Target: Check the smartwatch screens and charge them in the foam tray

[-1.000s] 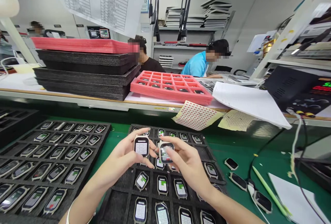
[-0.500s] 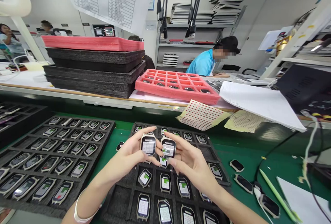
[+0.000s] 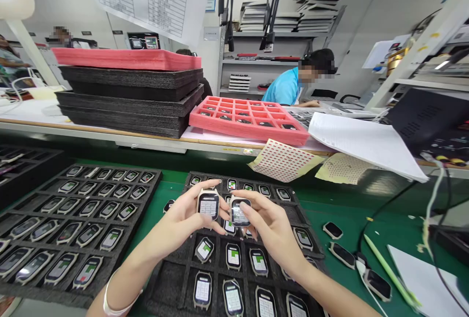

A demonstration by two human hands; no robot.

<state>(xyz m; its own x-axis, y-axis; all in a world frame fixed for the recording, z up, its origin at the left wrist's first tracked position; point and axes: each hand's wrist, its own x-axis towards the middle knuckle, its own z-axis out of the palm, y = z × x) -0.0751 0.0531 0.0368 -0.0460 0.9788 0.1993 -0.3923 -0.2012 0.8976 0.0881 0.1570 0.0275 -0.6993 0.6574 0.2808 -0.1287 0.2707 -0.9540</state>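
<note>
My left hand [image 3: 190, 214] is closed around a smartwatch case [image 3: 208, 204] without a strap, its lit screen facing me and showing a white grid. Close beside it, my right hand [image 3: 269, 224] grips a second smartwatch case [image 3: 238, 214], with the thumb on its lit screen. Both are held just above a black foam tray [image 3: 166, 285] whose compartments hold several more watch cases, many with green and white screens. A second black foam tray [image 3: 120, 243] of watch cases lies to the left.
Three loose watch cases [image 3: 342, 254] lie on the green mat at right, near a light green stick [image 3: 390, 268] and cables. On the shelf ahead stand stacked black foam trays [image 3: 128, 104] and a pink foam tray [image 3: 249, 134]. A person in blue [image 3: 284, 87] sits beyond.
My right thumb has moved up onto the screen of the right-hand watch, and that screen's green patch no longer shows. The whole view has shifted slightly.
</note>
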